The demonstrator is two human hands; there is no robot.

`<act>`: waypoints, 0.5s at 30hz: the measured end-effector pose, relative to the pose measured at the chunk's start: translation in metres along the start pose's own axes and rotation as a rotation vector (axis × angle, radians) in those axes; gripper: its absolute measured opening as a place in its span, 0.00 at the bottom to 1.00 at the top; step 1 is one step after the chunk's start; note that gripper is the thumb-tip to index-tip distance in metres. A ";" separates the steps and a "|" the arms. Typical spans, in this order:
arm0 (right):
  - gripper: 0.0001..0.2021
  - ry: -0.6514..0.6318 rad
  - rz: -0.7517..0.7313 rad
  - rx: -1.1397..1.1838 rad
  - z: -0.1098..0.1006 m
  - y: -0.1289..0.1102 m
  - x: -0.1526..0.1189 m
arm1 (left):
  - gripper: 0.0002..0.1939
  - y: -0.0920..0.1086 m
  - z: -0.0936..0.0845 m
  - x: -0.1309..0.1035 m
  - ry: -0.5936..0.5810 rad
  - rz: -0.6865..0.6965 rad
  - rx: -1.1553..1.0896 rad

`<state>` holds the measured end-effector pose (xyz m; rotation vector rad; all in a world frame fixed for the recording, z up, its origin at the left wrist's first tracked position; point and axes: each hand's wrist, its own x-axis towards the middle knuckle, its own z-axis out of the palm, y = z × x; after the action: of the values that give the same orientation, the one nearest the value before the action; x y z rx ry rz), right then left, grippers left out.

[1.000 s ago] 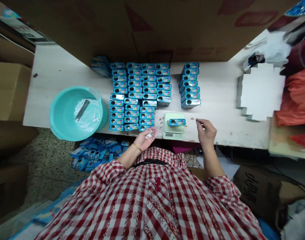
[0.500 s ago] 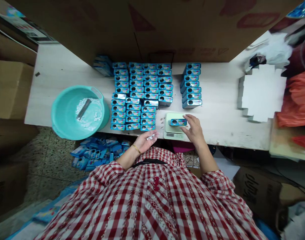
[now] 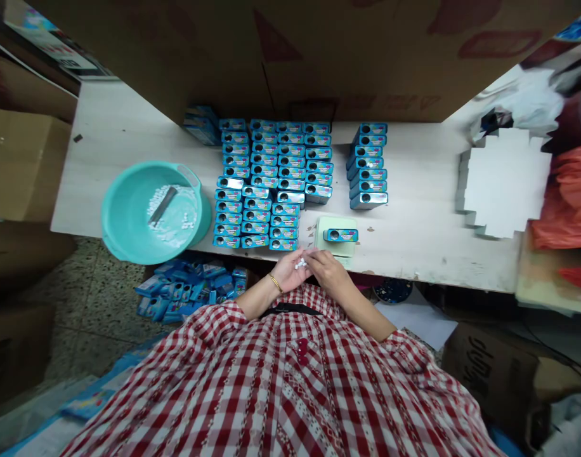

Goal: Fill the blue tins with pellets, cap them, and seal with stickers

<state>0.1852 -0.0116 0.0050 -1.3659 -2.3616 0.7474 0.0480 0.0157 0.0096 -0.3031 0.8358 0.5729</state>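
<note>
My left hand (image 3: 289, 271) is cupped palm up at the table's front edge and holds a few small white mints (image 3: 300, 263). Over that palm my right hand (image 3: 326, 269) bends its fingers together at the mints; whether one is pinched there is hidden. Just beyond the hands, a blue tin (image 3: 340, 235) stands by itself on a pale green kitchen scale (image 3: 322, 226). Neither hand touches the tin.
Rows of blue tins (image 3: 264, 158) fill the middle of the table, and a shorter row (image 3: 369, 162) stands right. A turquoise tub (image 3: 114, 216) holds more mints and a scoop (image 3: 163, 205). Blue packs (image 3: 181, 292) lie below. A large carton (image 3: 290, 57) closes off the back.
My right hand has let go of the tin on the scale and moved left to my left palm. The tin stays on the scale. The view has shifted slightly.
</note>
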 end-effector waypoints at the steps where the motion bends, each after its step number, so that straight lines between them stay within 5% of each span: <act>1: 0.12 0.023 -0.012 0.043 -0.002 0.005 0.000 | 0.19 0.000 0.001 0.001 -0.009 0.004 0.004; 10: 0.05 0.336 0.085 0.179 -0.029 0.045 0.011 | 0.11 0.005 0.032 0.018 0.012 0.111 0.016; 15: 0.06 0.394 0.162 0.122 -0.032 0.062 0.013 | 0.10 0.007 0.039 0.021 0.083 0.246 0.118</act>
<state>0.2388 0.0340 -0.0052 -1.5057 -1.8914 0.5876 0.0791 0.0477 0.0182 -0.1169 0.9913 0.7408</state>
